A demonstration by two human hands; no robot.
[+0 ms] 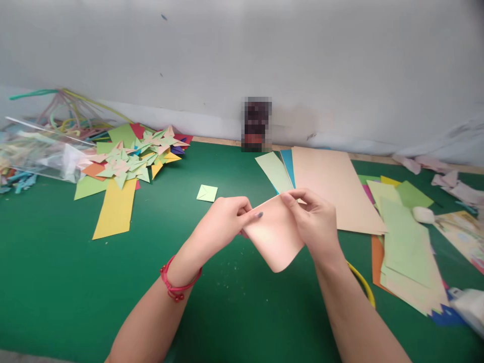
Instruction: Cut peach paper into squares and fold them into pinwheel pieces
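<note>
Between my two hands, above the green table (151, 297), is a pale peach sheet of paper (275, 237), bent over so that its lower edge curves in a loose roll. My left hand (227, 219) pinches its left corner, thumb on top. At the upper right edge my right hand (315, 217) grips the paper between thumb and fingers; some fingers are hidden behind it. A small folded light green paper square (207, 193) lies on the table, up and left of my left hand. Behind my right hand rests a large stack of peach sheets (328, 176).
Folded paper stars (132, 159) are heaped at the back left, near a clear plastic box (45, 151) of strips. A yellow paper piece (115, 206) lies before them. Green paper sheets (406, 242) and a white rounded object (423, 215) are on the right. A wall (189, 60) stands behind.
</note>
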